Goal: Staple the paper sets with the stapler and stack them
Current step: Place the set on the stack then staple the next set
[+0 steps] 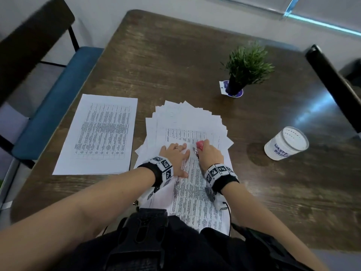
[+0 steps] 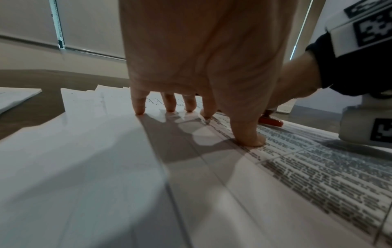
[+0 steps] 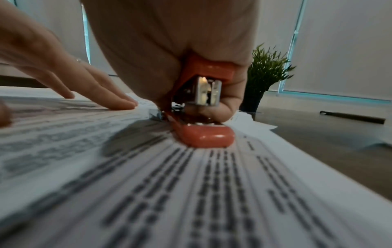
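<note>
Stapler (image 3: 203,107), a small red-orange plastic one with a bright metal magazine, sits in the grip of the right hand (image 1: 210,153), whose fingers curl round its body; its rear end rests on the topmost printed white paper set (image 3: 191,193), which lies at the near middle of the dark wood-grain surface (image 1: 175,65), on a fanned heap of loose white sheets (image 1: 187,114). Whether the paper edge already lies between the stapler's arms cannot be told, as the hand hides its mouth. The left hand (image 1: 175,155) lies spread, fingers straight, with its fingertips (image 2: 140,109) pressing the same set flat just beside the stapler. A second printed white paper pile (image 1: 101,132) lies squared off to the left, well apart, and probably serves as the finished stack.

Doing the step well probably calls for:
- squaring the sheets of the set at one corner before driving the staple;
- keeping the flat hand close to the stapler, so that no sheet slides;
- making sure only one set enters the mouth, since the fanned sheets beneath could be caught too;
- pressing straight down, firmly, in one stroke.

A green artificial plant in a dark pot (image 1: 244,69) and a clear plastic cup lettered as a waste basket (image 1: 286,143) stand farther off, to the right.
</note>
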Demonstrator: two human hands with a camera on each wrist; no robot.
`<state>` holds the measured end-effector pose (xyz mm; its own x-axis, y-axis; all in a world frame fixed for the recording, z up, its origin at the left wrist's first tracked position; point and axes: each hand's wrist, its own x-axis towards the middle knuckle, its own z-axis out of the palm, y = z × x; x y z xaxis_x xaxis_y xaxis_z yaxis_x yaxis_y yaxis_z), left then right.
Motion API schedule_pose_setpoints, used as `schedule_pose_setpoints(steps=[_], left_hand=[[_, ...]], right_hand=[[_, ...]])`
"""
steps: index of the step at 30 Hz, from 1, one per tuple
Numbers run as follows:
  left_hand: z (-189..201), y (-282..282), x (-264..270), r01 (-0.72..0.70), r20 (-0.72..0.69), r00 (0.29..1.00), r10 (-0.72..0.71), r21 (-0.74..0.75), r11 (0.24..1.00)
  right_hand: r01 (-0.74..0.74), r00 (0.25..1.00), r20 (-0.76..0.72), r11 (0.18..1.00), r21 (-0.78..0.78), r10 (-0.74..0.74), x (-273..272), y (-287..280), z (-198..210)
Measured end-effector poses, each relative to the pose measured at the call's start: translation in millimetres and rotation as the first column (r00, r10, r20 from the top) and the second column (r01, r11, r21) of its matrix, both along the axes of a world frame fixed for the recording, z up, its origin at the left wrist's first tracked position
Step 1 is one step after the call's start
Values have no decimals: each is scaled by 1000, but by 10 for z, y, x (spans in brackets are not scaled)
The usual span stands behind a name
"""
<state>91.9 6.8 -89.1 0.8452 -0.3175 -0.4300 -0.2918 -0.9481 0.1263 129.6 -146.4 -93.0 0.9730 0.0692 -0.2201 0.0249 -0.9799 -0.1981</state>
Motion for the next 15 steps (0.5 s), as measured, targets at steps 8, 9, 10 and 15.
schedule_pose_setpoints(steps=[8,9,10,15], left_hand=[[-34,9,-9,-30,17,999,31,-48,998],[-38,3,-12,-34,13,999,34,-51,998],[-36,-3,-12,-36,10,999,37,-53,998],[-42,-5,-7,-56,9,998,56,-62,997]], right_hand=[[119,992,-34,992,36,-118,73,182,10],[123,992,-37,992,34,-121,85,199,15],[129,991,-40,991,36,-127,105,220,23],[132,989,-77,988,77,-126,168,219,82]])
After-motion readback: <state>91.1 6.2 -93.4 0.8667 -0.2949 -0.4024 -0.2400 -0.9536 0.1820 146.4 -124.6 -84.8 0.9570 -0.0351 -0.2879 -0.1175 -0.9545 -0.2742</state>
